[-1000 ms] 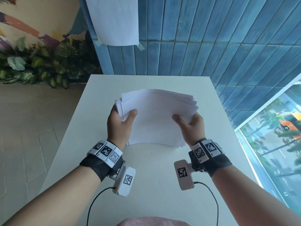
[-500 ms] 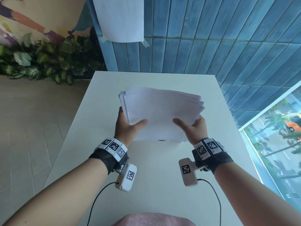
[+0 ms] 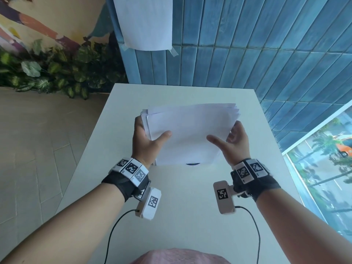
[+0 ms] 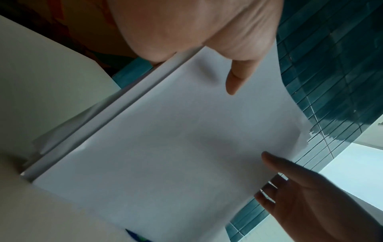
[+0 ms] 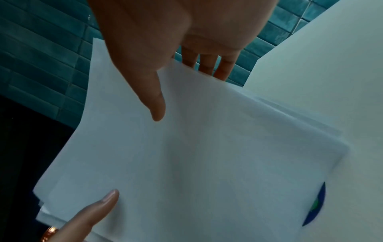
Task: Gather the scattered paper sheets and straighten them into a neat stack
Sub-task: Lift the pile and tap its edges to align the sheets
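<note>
A stack of white paper sheets (image 3: 190,134) stands tilted with its lower edge on the white table (image 3: 190,206); its top and right edges are still fanned. My left hand (image 3: 146,138) grips the left side, thumb on the front sheet (image 4: 176,147) and fingers hidden behind. My right hand (image 3: 232,141) is spread at the right edge, its thumb straight across the front and its fingers straight past the edge. In the right wrist view the right hand's fingers (image 5: 207,65) show behind the stack (image 5: 207,155).
A dark blue-green object (image 3: 192,164) peeks out from under the stack's lower edge. A white sheet (image 3: 146,21) is taped to the blue tiled wall behind the table. Plants (image 3: 57,73) line the floor at the left; a window (image 3: 323,178) runs along the right.
My right hand has loosened its pinch and now lies spread at the stack's right edge. The left hand keeps its grip. The sheets' edges look closer together.
</note>
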`<state>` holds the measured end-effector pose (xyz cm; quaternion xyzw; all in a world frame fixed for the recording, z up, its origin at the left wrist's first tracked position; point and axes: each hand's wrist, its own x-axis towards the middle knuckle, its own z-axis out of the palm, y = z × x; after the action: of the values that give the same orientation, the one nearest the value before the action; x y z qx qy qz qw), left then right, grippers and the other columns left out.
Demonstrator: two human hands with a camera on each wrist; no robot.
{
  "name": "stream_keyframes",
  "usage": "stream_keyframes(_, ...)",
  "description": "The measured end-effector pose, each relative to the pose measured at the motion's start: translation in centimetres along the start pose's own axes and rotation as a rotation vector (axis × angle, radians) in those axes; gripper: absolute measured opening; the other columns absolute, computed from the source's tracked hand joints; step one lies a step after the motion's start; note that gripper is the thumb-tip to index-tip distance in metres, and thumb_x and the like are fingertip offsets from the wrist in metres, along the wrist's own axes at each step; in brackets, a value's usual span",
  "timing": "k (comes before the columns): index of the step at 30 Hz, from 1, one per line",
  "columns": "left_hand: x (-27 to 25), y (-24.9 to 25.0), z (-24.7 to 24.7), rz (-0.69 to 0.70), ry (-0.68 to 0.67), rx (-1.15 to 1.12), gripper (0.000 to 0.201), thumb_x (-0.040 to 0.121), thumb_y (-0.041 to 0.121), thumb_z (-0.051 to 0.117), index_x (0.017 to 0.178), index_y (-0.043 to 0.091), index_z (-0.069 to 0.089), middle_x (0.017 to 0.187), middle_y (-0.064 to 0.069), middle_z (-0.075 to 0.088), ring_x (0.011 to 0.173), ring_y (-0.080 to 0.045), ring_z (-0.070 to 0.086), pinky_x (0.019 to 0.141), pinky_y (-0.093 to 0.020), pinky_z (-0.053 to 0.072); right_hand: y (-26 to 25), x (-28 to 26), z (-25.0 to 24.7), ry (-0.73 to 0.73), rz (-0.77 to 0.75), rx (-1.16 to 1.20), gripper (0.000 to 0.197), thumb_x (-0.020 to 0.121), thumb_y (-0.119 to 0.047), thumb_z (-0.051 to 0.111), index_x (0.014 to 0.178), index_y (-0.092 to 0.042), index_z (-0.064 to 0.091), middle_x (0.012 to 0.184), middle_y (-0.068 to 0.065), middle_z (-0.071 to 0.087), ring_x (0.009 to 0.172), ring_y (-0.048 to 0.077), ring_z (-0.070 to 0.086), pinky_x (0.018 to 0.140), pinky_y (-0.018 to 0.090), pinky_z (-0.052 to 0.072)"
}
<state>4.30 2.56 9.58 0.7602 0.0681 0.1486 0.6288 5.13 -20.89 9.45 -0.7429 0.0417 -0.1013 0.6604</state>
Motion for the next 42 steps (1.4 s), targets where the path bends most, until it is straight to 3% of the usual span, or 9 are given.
stream_keyframes(3,0.2,-0.2,0.2,0.027,-0.018,0.055,0.054,0.073,0.022,0.076,0.121,0.022,0.05,0.116,-0.001,0.064,0.107,-0.018,0.063,0.095,-0.041,0.051,0.4,0.3,0.2,-0.02,0.044,-0.078,0.043,0.067,-0.008,0.082,0.104,-0.009,0.06,0.096,0.006,0.069,0.086,0.018,0.067,0.072,0.028,0.054)
stream_keyframes(9,0.0,-0.1,0.2,-0.024,-0.001,-0.018,0.025,0.079,0.019,0.075,0.095,0.032,0.061,0.098,0.003,0.071,0.093,-0.014,0.069,0.085,-0.037,0.056,0.3,0.1,0.9,-0.02,0.05,-0.1,0.012,0.073,-0.008,0.077,0.08,-0.01,0.068,0.072,-0.004,0.067,0.054,-0.008,0.059,0.054,0.012,0.048)
stream_keyframes(12,0.2,-0.2,-0.1,-0.026,-0.032,-0.039,0.029,0.08,0.012,0.077,0.102,0.023,0.063,0.098,0.007,0.071,0.088,-0.002,0.068,0.079,-0.021,0.055,0.4,0.2,0.9,0.011,0.048,-0.086,0.016,0.072,-0.008,0.078,0.084,-0.01,0.067,0.075,-0.005,0.067,0.057,-0.006,0.061,0.054,0.012,0.05)
stream_keyframes(20,-0.1,-1.8,0.4,-0.132,-0.085,-0.001,0.022,0.082,0.011,0.074,0.103,0.008,0.067,0.095,0.0,0.072,0.082,-0.007,0.067,0.075,-0.024,0.052,1.3,-0.4,0.4,0.009,0.135,-0.138,0.022,0.068,-0.007,0.08,0.085,-0.003,0.068,0.08,0.007,0.069,0.077,0.029,0.066,0.069,0.038,0.054)
stream_keyframes(24,0.3,-1.6,0.2,-0.101,-0.077,0.016,0.021,0.084,0.01,0.072,0.104,0.005,0.068,0.093,0.0,0.072,0.077,0.001,0.067,0.071,-0.013,0.052,0.9,-0.2,0.2,0.001,0.114,-0.125,0.022,0.068,-0.007,0.081,0.087,-0.006,0.068,0.079,0.003,0.069,0.072,0.019,0.065,0.066,0.028,0.053)
stream_keyframes(28,-0.4,-2.5,0.2,-0.159,-0.152,0.029,0.027,0.082,0.009,0.073,0.108,0.009,0.066,0.099,0.0,0.072,0.09,-0.01,0.068,0.079,-0.024,0.053,2.1,-0.7,0.2,-0.037,0.176,-0.186,0.033,0.066,-0.008,0.082,0.096,-0.007,0.068,0.087,0.001,0.071,0.08,0.018,0.068,0.074,0.029,0.054)
stream_keyframes(32,-0.1,-2.8,0.2,-0.155,-0.137,0.076,0.022,0.086,0.012,0.071,0.105,0.004,0.067,0.098,-0.006,0.073,0.09,-0.019,0.069,0.081,-0.03,0.053,2.7,-0.7,0.1,-0.034,0.213,-0.236,0.024,0.066,-0.009,0.082,0.085,-0.011,0.068,0.083,0.006,0.069,0.079,0.026,0.066,0.073,0.032,0.052)
stream_keyframes(38,1.3,-1.3,-1.2,-0.037,-0.182,0.198,0.012,0.087,0.014,0.069,0.097,0.02,0.065,0.089,0.011,0.07,0.086,-0.014,0.067,0.078,-0.027,0.051,1.3,0.6,-1.7,-0.084,0.159,-0.173,0.02,0.066,-0.004,0.082,0.079,-0.013,0.069,0.077,-0.002,0.072,0.062,0.003,0.068,0.062,0.016,0.053)
stream_keyframes(42,3.2,0.8,-2.6,0.058,-0.232,0.302,0.015,0.087,0.013,0.068,0.099,0.022,0.065,0.09,0.004,0.07,0.086,-0.017,0.066,0.079,-0.026,0.048,0.9,1.8,-2.4,-0.053,0.14,-0.188,0.02,0.067,-0.004,0.081,0.067,-0.006,0.061,0.063,0.005,0.068,0.05,0.009,0.063,0.056,0.022,0.051)
